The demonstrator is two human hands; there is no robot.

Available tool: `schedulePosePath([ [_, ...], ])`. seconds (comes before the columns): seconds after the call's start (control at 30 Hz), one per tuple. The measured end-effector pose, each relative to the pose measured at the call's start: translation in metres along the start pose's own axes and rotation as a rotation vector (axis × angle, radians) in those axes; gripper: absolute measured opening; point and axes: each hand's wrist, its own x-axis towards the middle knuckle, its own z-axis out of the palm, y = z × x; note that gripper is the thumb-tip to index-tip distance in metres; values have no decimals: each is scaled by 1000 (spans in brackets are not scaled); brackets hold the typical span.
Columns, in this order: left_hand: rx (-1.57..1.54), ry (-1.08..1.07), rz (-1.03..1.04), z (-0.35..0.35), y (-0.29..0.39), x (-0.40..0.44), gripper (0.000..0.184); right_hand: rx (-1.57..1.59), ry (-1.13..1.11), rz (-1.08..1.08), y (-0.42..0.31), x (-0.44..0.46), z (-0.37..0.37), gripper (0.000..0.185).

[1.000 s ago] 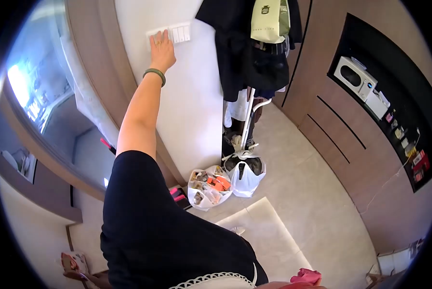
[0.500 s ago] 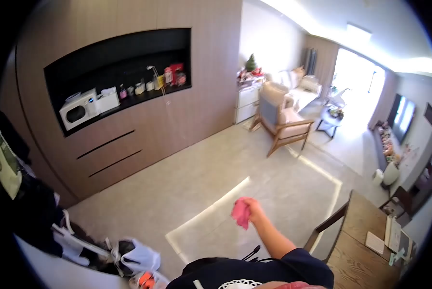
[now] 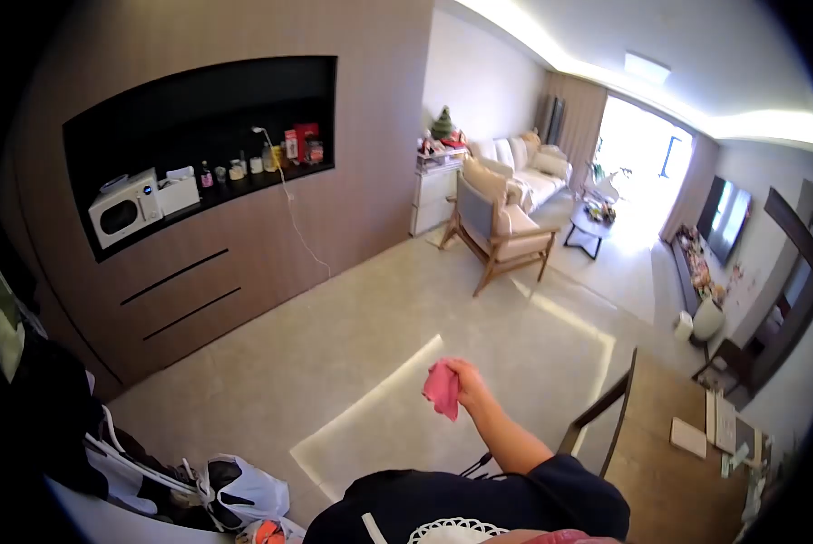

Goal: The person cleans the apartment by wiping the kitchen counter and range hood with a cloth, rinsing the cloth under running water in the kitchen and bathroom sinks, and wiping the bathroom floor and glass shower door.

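Observation:
Out in front of my body, my right hand (image 3: 465,381) is closed around a pink cloth (image 3: 442,390), which hangs down from the fingers above the floor. My forearm reaches up and to the left from a dark short sleeve (image 3: 574,494). No part of my left hand shows in the view.
A wooden table (image 3: 660,471) with a pale flat pad (image 3: 688,437) stands at right. Bags (image 3: 248,490) and a rack with clothes (image 3: 62,426) are at lower left. Along the wall, a niche holds a microwave (image 3: 127,216). Farther off stands an armchair (image 3: 506,227).
The view has shifted, so the room's furniture appears farther left. My right hand still grips the pink cloth, now slightly higher and farther left in the picture.

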Motion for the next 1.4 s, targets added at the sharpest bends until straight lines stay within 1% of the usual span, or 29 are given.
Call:
schedulePosePath([
  [0.03, -234, 125, 66, 11, 23, -11, 66, -7, -54, -5, 9, 9, -7, 16],
  [0.07, -256, 128, 101, 26, 50, -18, 66, -14, -109, -10, 16, 11, -10, 16],
  [0.1, -499, 98, 121, 41, 80, -28, 46, -11, -117, -11, 10, -5, 7, 17],
  [0.13, -740, 55, 139, 54, 110, -42, 34, -13, -126, -12, 0, -22, 23, 18],
  [0.17, -1231, 20, 136, 60, 153, -40, 38, -10, -112, -14, -6, -35, 32, 18],
  [0.23, -1791, -33, 158, 7, 250, -8, 47, -3, -119, -26, -8, -42, 28, 17],
  [0.27, -1926, 7, 254, -19, 291, 19, 56, -21, 25, -27, -8, -43, 22, 18],
  [0.3, -2034, 111, 484, -50, 323, 46, 56, -26, 40, -36, -12, -48, 15, 19],
  [0.33, -2134, 182, 641, -79, 347, 72, 66, -29, 43, -48, -15, -51, 10, 20],
  [0.37, -2261, 228, 636, -119, 362, 89, 89, -20, 71, -44, -20, -61, 6, 20],
  [0.4, -2354, 251, 660, -147, 377, 99, 89, -12, 116, -88, -29, -75, 2, 20],
  [0.57, -2675, 272, 739, -224, 444, 90, 85, 31, 332, -219, -47, -95, -74, 21],
  [0.63, -2762, 252, 771, -248, 477, 79, 83, 145, 431, -309, -58, -99, -106, 20],
  [0.73, -2853, 216, 825, -285, 528, 70, 81, 174, 592, -325, -75, -99, -150, 19],
  [0.8, -2906, 238, 843, -310, 566, 63, 80, 219, 291, -346, -85, -94, -197, 18],
  [0.87, -2940, 252, 851, -336, 606, 62, 79, 260, 506, -385, -105, -95, -191, 17],
  [0.9, -2954, 244, 832, -348, 626, 62, 78, 152, 399, -417, -110, -85, -220, 15],
  [0.93, -2969, 227, 826, -359, 646, 67, 77, 232, 542, -436, -111, -71, -225, 15],
  [0.97, -2985, 199, 818, -371, 663, 71, 76, 219, 629, -376, -126, -74, -214, 14],
  [1.0, -3006, 163, 783, -382, 679, 72, 76, 69, 389, -383, -128, -79, -262, 19],
  [1.07, -3071, 146, 698, -403, 708, 72, 74, -373, 504, -736, -144, -25, -337, 26],
  [1.13, -3133, 192, 682, -426, 742, 71, 73, 185, 662, -387, -110, -15, -266, 40],
  [1.17, -3175, 223, 666, -434, 759, 66, 72, 344, 531, -482, -165, -31, -220, 21],
  [1.2, -3188, 219, 669, -445, 771, 64, 72, 518, 418, -473, -198, -69, -179, 7],
  [1.23, -3213, 241, 665, -459, 784, 61, 71, 202, 728, -372, -159, -26, -264, 26],
  [1.3, -3281, 279, 631, -485, 813, 54, 69, -55, 672, -310, -179, -25, -265, 55],
  [1.33, -3319, 285, 611, -498, 830, 51, 69, 308, 723, -428, -195, -13, -249, 26],
  [1.37, -3359, 289, 592, -511, 845, 48, 68, 241, 726, -451, -172, 14, -292, 25],
  [1.4, -3411, 269, 567, -525, 861, 41, 67, 296, 791, -488, -172, 27, -300, 25],
])
